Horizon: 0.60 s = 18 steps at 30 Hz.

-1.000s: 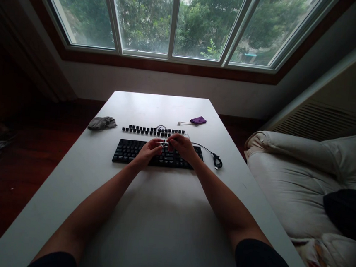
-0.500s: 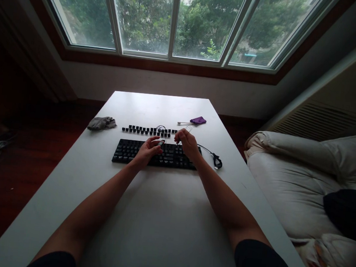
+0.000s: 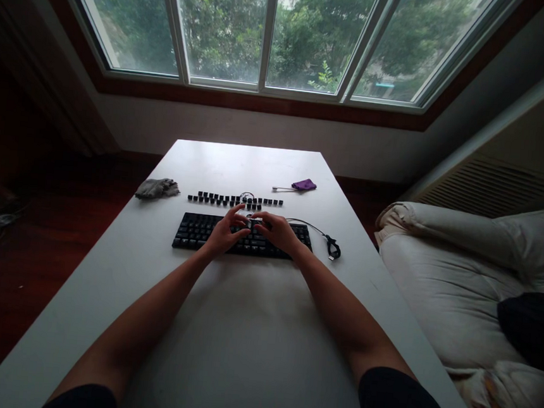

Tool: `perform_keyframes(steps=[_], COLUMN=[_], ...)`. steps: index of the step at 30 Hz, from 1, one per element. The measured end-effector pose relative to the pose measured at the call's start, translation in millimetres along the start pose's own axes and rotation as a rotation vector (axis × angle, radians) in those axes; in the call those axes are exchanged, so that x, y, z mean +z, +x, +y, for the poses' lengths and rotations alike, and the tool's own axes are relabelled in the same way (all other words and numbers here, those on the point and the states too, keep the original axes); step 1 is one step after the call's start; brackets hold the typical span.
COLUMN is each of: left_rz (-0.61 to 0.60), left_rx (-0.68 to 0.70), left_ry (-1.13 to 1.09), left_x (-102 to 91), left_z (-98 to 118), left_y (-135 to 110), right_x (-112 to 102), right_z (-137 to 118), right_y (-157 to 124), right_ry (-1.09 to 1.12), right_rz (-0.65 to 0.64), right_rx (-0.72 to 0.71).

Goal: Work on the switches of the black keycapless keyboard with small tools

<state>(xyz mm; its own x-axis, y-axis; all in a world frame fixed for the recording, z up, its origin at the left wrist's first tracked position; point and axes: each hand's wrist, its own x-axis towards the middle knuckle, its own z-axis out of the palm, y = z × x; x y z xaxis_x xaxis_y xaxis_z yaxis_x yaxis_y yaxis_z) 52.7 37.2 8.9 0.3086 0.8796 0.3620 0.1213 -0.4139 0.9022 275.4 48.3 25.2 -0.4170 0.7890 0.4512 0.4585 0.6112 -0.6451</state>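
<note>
Head view, left fingers: the left hand (image 3: 223, 233) is over the middle of the keyboard (image 3: 194, 231), its index finger and thumb spread apart, the gap facing right; whether the lower fingers touch the keys cannot be told.
Right fingers: the right hand (image 3: 278, 231) comes in from the other side with fingers reaching left, close to the left thumb; whether they pinch anything is too small to tell.
Between the hands: a small pale glint shows, too fine to identify; good handling here probably means a light, straight grip, with no sideways twist.
Keyboard: it lies flat on the counter (image 3: 251, 329), long side facing the person, its middle partly hidden under both hands; bracing it with the left hand would likely prevent sliding.
Sightline: lifting the right wrist a little should open the view onto the keys, which the hands cover.
Keycaps: loose black keycaps (image 3: 232, 203) are lined up in two rows just beyond the keyboard; knuckles are best held clear, since a brush could spoil the order.
Thin dark loop: the loop (image 3: 247, 193) rests by the rows, near the fingers, and could snag.
Cable: a bundled cable (image 3: 332, 246) lies right of the keyboard, its lead best left slack.
Farther out: a purple cloth (image 3: 304, 184) is at far right, a grey cloth (image 3: 158, 188) at left, both well apart from the hands.
</note>
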Motion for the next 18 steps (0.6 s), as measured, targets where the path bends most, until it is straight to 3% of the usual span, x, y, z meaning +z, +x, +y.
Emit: perform_keyframes(steps=[6,18], left_rz=[-0.068,-0.041], left_rx=[-0.004,0.001], left_ry=[-0.115,-0.048], left_x=[0.5,1.3], left_z=[0.7,2.9], left_y=[0.5,-0.7], right_x=[5.7,5.4], right_z=[-0.9,-5.8], right_y=[-1.9,-4.8], right_ry=[0.020,-0.010], right_rz=[0.006,-0.018], right_rx=[-0.026,-0.060])
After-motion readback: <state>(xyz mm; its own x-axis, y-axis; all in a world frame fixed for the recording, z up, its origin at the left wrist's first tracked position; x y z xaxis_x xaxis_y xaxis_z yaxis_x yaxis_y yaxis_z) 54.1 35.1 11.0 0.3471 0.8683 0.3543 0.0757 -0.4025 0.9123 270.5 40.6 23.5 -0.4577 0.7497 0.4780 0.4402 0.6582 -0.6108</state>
